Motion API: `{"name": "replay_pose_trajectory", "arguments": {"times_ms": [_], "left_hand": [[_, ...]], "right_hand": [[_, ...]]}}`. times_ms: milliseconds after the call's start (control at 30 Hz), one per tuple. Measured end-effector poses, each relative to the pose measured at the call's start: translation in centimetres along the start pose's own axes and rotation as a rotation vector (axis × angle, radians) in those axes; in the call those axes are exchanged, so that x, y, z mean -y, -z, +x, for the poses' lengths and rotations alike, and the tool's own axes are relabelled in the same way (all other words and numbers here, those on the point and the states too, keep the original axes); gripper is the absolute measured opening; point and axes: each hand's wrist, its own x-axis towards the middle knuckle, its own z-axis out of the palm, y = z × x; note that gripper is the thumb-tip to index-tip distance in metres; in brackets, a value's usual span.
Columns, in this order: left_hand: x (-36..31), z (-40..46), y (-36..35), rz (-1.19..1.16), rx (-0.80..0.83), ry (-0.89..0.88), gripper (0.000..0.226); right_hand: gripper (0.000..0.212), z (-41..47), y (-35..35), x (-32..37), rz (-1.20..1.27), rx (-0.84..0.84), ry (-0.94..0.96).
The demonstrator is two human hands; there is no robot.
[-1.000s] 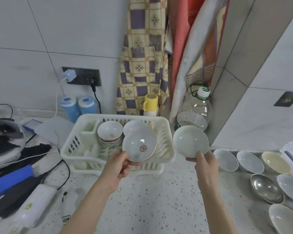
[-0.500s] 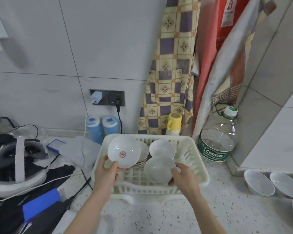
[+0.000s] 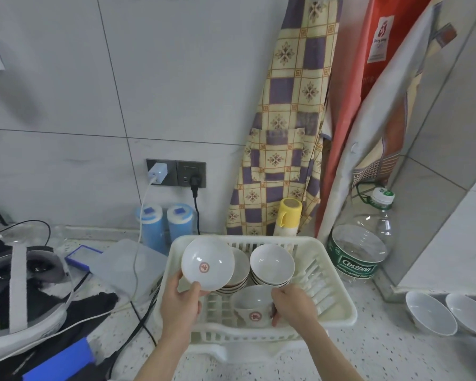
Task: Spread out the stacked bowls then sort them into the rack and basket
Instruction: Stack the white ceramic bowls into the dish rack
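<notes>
Both hands work inside the white dish rack (image 3: 338,306), each holding one bowl. Left hand (image 3: 180,303) pinches the lower rim of a logo bowl (image 3: 207,266), thumb on the inner face, bowl tilted so its inside faces the camera; it hangs over the rack's left rear, right in front of a leaning stack of matching bowls (image 3: 238,273). Likely tilted that way to slot on edge against that stack. Right hand (image 3: 294,305) wraps the side of a second bowl (image 3: 254,307), which looks to be sitting upright on the rack floor near the rack's front centre, red mark facing out; fingers curled around its right wall, so probably setting it down, grip not yet released. A separate stack of plain white bowls (image 3: 272,265) stands at the rack's rear centre, so bowls seem grouped by type. Right of the rack, well apart on the surface (image 3: 368,353), two loose bowls (image 3: 430,313) remain spread out, unsorted. No basket in view. Sorting is partway. Water bottle (image 3: 360,243) stands just right of the rack.
</notes>
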Motion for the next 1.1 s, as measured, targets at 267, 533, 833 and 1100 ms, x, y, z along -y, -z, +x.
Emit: {"name": "replay_pose_trajectory", "arguments": {"times_ms": [267,533,833,1100], "left_hand": [[1.0,0.1,0.2,0.093,0.063,-0.034,0.043],[1.0,0.3,0.2,0.157,0.084,-0.032,0.038],[1.1,0.8,0.5,0.268,0.218,0.015,0.036],[0.4,1.0,1.1,0.292,0.329,0.111,0.025]], "right_hand": [[0.023,0.5,-2.3,-0.1,-0.110,-0.035,-0.049],[0.019,1.8,-2.3,-0.5,-0.170,0.105,-0.137],[0.041,2.3,-3.6,-0.7,-0.468,0.043,-0.149],[0.030,1.8,-4.0,-1.3,-0.383,-0.166,-0.004]]}}
